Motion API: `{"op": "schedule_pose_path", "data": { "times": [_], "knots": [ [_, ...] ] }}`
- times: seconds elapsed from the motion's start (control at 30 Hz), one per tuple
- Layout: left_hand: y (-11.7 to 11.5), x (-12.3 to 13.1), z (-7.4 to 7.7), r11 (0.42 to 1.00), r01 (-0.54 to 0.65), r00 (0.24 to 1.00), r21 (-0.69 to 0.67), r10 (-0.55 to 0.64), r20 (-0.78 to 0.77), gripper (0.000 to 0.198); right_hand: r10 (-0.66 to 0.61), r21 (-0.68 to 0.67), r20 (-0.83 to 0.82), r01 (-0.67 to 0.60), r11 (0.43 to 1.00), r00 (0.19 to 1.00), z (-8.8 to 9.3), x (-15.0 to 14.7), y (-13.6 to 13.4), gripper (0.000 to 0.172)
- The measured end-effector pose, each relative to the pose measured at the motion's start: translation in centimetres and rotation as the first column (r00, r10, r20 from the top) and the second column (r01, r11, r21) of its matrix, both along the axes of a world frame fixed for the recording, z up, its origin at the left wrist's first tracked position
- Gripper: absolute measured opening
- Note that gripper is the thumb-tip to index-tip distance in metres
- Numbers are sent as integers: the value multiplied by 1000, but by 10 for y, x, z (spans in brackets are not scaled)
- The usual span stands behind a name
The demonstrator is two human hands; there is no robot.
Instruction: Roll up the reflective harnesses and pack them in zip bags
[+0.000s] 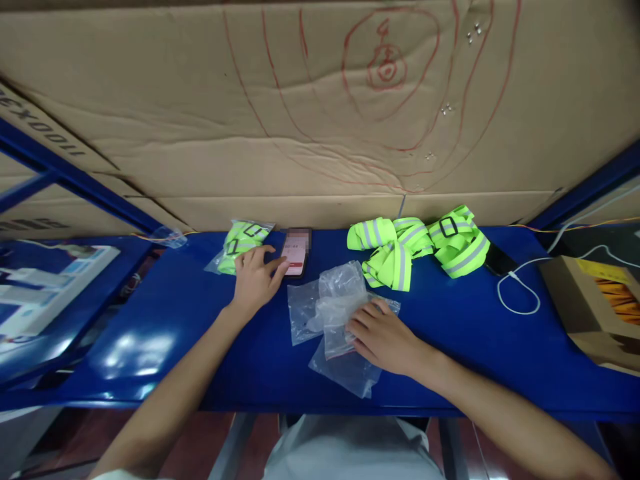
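Note:
My left hand [257,273] is over the blue table, its fingers bent and spread apart. Its thumb touches or hovers at the lower part of a smartphone [297,260] with a lit screen. Just beyond those fingers lies a clear bag of neon-yellow reflective straps [245,233] with black buckles. My right hand [380,337] is palm down on a loose pile of clear plastic bags [333,307], fingers curled onto one of them; its fingertips are partly hidden. Behind the pile are unbagged, bundled reflective straps [400,243], with another bundle [457,240] to their right.
A cardboard panel [300,120] with red marker rings stands along the table's back edge. At right are a dark device [500,260], a white cable [537,303] and an open cardboard box [575,293] with orange contents. A power strip [65,287] sits at far left.

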State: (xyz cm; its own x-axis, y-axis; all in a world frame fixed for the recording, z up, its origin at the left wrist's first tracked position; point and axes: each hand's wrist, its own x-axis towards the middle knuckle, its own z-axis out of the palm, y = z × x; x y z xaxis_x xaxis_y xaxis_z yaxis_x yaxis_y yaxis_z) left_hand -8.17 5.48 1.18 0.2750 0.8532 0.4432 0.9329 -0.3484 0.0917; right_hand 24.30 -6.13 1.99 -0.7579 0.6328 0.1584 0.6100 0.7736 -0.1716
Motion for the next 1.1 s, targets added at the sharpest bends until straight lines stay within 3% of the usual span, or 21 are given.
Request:
{"op": "schedule_pose_path", "data": {
  "times": [0.23, 0.33, 0.4, 0.47, 0.53, 0.57, 0.63, 0.73, 0.8, 0.87, 0.93, 1.0, 1.03, 1.1],
  "knots": [
    [-2, 0, 1, 1000, -10, 993, -2, 10, 116, 51, 1, -41, -22, -1, 999, 1000, 0, 1, 2, 18],
    [-19, 8, 11, 992, 126, 979, 11, -126, 163, 49, 16, -85, -67, -21, 996, 998, 1, 2, 1, 38],
    [-36, 20, 16, 924, 382, 912, 5, -378, 161, 49, 11, -108, -92, -21, 994, 996, 1, 2, 0, 45],
    [-55, 36, 17, 783, 619, 784, -60, -610, 115, 60, 8, -99, -107, -19, 995, 994, -1, 2, 1, 42],
    [-70, 52, 13, 664, 734, 678, -144, -730, 92, 74, 32, -60, -145, -41, 997, 989, 0, 3, 2, 30],
    [-75, 58, 9, 632, 756, 651, -168, -753, 98, 79, 48, -42, -181, -56, 998, 982, 2, 5, 3, 23],
    [-81, 66, 1, 626, 758, 650, -183, -748, 134, 74, 50, -53, -308, -70, 996, 950, 9, 9, 6, 14],
    [-79, 65, -7, 679, 707, 706, -199, -663, 248, 69, -80, -222, -579, -63, 973, 811, 25, 21, 9, 10],
    [-76, 60, -6, 708, 663, 746, -242, -600, 289, 83, -258, -360, -698, -16, 933, 668, 31, 32, 11, 8],
    [-74, 55, 0, 711, 636, 771, -300, -575, 273, 94, -478, -492, -722, 114, 863, 501, 31, 44, 14, 10],
    [-76, 53, 6, 649, 678, 734, -346, -625, 265, 85, -654, -608, -685, 241, 756, 322, 26, 54, 19, 23],
    [-83, 54, 11, 542, 765, 637, -348, -713, 291, 62, -745, -684, -636, 298, 665, 201, 21, 60, 26, 30],
    [-88, 55, 12, 496, 802, 588, -333, -753, 296, 53, -772, -711, -609, 308, 633, 182, 19, 60, 29, 32],
    [-99, 58, 12, 461, 836, 536, -299, -802, 263, 52, -812, -757, -537, 295, 583, 228, 20, 57, 33, 36]
  ]
}}
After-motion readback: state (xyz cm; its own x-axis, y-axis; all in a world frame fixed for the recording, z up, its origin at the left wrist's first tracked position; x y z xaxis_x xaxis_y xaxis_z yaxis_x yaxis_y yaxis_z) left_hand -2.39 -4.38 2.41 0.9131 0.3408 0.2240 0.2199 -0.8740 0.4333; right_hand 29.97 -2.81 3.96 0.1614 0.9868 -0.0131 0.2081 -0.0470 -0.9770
